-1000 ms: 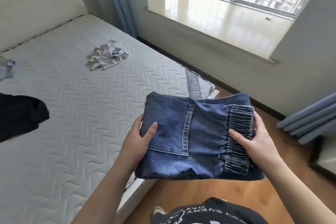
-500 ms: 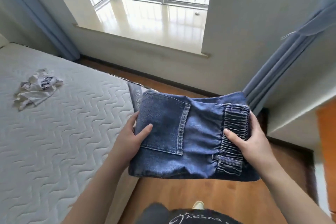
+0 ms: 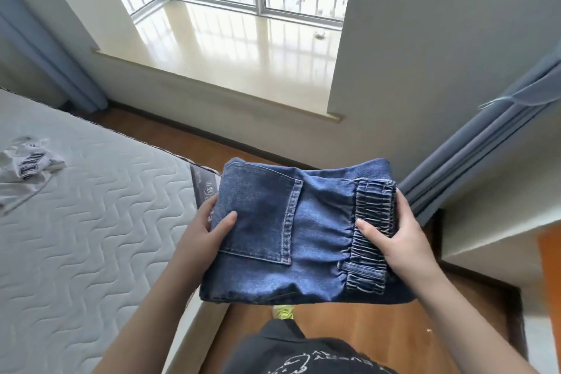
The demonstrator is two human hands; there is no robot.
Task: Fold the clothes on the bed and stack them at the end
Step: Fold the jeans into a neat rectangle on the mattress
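Observation:
A folded pair of blue jeans (image 3: 303, 237) is held flat in the air past the corner of the bed, over the wooden floor. My left hand (image 3: 202, 232) grips its left edge, thumb on the back pocket and fingers underneath. My right hand (image 3: 397, 237) grips the right edge, thumb on the gathered elastic waistband. A crumpled white garment with dark lettering (image 3: 25, 167) lies on the white quilted mattress (image 3: 91, 237) at the far left.
A deep window sill (image 3: 230, 48) runs along the wall ahead. Blue curtains hang at the left (image 3: 45, 48) and at the right (image 3: 485, 143). The wooden floor (image 3: 364, 331) lies between the bed and the wall at the right.
The view has swung to the right, away from the bed; the black garment has left the frame and the white one has slid to the left edge. Both hands keep the same grip on the jeans.

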